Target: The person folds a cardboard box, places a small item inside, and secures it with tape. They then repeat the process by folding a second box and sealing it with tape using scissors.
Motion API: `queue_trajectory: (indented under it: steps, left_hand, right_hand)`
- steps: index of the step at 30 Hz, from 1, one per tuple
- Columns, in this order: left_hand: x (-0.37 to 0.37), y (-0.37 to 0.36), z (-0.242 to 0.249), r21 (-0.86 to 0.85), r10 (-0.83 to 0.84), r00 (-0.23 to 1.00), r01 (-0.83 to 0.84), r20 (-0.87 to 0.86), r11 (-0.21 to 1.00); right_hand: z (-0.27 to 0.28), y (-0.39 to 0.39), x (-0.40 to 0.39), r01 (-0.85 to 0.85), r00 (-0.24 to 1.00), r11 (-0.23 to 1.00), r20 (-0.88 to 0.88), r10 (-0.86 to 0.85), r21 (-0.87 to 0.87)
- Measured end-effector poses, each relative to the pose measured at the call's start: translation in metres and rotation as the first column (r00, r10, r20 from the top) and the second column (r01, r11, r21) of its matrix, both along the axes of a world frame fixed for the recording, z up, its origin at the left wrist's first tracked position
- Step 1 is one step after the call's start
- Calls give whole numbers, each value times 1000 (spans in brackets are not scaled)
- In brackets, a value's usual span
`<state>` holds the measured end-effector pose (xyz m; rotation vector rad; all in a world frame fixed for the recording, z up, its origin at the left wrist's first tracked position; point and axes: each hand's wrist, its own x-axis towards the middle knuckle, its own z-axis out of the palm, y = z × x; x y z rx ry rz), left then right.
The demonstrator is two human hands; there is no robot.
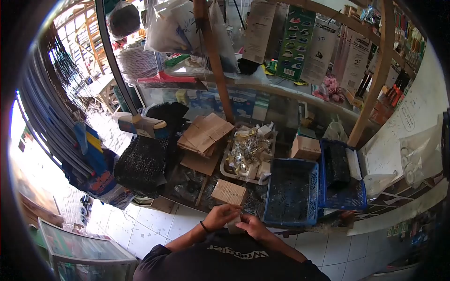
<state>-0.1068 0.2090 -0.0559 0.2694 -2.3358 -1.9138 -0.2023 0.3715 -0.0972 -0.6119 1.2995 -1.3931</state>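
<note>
Close to my chest, my left hand (220, 217) and my right hand (254, 226) meet with bent fingers around a small pale flat piece (234, 228), whose kind I cannot make out. A dark band circles my left wrist. Just beyond my fingers lies a brown cardboard box (229, 192) with a row of thin edges along its top. Behind it, a white tray (223, 169) holds a heap of small clear plastic packets (247, 152). Right of my hands sits a blue plastic basket (268, 199) with a dark mesh bottom.
Flattened cardboard (205, 134) is stacked left of the tray, beside black netting (143, 161). A small carton (305, 147) and a second blue basket (344, 201) stand right. A wooden post (218, 70) rises behind the counter. Packaged goods hang overhead. A glass case (84, 241) stands lower left.
</note>
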Motion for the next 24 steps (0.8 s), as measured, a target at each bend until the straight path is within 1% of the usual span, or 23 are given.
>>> queue_trajectory:
  steps: [2,5,7,8,10,11,13,14,16,17,18,19,20,21,22,23,24]
  left_hand:
    - [0,-3,7,-61,-8,999,10,32,998]
    - [-2,-13,-7,42,-14,998,16,-54,999]
    - [-6,-18,-7,120,-29,998,35,-49,992]
    - [-5,-21,-6,158,-35,998,42,-42,987]
    - [-5,-27,-4,116,-31,999,29,16,993]
    - [-5,-32,-3,94,-27,999,22,45,995]
    - [0,-51,-3,-17,-56,998,56,18,998]
    - [3,-60,-3,-71,-69,998,70,7,995]
    - [9,-82,33,33,-117,969,112,218,993]
    - [17,-90,43,96,-153,934,128,324,987]
    - [20,-101,27,-6,-139,977,141,160,990]
    - [26,-110,17,19,-126,979,124,163,992]
    - [28,-121,20,44,-114,980,109,164,993]
    - [31,-131,20,46,-131,987,127,94,991]
    - [32,-140,23,36,-144,986,141,89,989]
    - [34,-148,28,29,-155,984,153,83,988]
    - [36,-155,31,25,-165,983,164,76,986]
  right_hand:
    - [0,-7,2,-41,999,999,-5,41,4]
    - [18,-19,3,-98,995,994,-23,99,43]
    - [24,-23,2,-153,987,983,-36,157,99]
    - [20,-24,2,-142,990,986,-8,143,91]
    - [9,-30,1,-124,991,990,51,120,73]
    - [16,-37,1,-138,989,985,76,131,102]
    - [33,-51,1,-172,980,971,125,153,165]
    - [29,-61,0,-205,977,972,82,196,118]
    - [13,-80,5,-274,962,961,6,273,30]
    - [16,-89,8,-316,949,948,-3,317,37]
    - [25,-103,7,-357,934,933,-10,358,45]
    - [34,-117,7,-395,918,917,-17,396,52]
    - [47,-129,8,-407,912,911,-29,409,62]
    - [62,-139,10,-419,905,905,-42,422,74]
    - [69,-146,12,-430,898,898,-57,436,89]
    - [56,-153,11,-456,878,885,-110,465,96]
    - [59,-157,13,-460,877,881,-98,471,113]
